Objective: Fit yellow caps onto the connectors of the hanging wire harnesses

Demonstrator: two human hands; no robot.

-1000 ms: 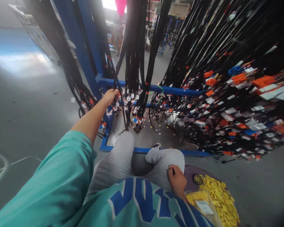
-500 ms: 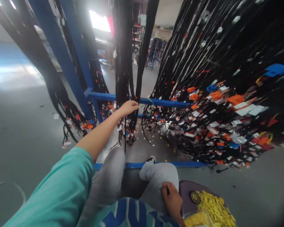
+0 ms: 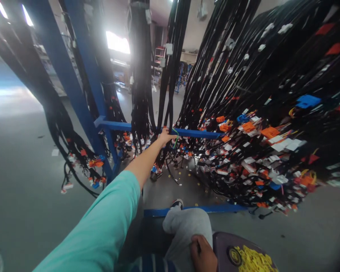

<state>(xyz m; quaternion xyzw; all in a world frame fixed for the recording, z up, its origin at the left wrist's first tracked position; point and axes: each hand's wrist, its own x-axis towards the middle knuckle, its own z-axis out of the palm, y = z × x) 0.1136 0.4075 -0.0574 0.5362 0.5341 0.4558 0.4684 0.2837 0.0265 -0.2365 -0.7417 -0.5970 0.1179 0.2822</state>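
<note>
My left hand (image 3: 166,136) reaches forward to a narrow bundle of black wire harnesses (image 3: 166,90) that hangs in front of the blue crossbar (image 3: 198,133). Its fingers are closed round the bundle at the bar's height, with the thumb pointing right. Just beside the thumb, a green tie (image 3: 176,138) loops at the bar. Below the hand, the bundle ends in white and coloured connectors near the floor. My right hand (image 3: 204,254) rests curled on my right thigh; whatever its fingers may hold is hidden.
Thicker harness bundles (image 3: 140,75) hang on the left. A dense mass of connectors (image 3: 257,158) bulges out on the right. The blue frame has a low rail (image 3: 215,209) by my foot. A dark stool-like surface (image 3: 221,241) beside me carries yellow pieces (image 3: 255,260).
My left hand has moved right, from beside the thicker bundle to the narrow one, and closed round it. The view has shifted slightly. My right hand stays on the thigh.
</note>
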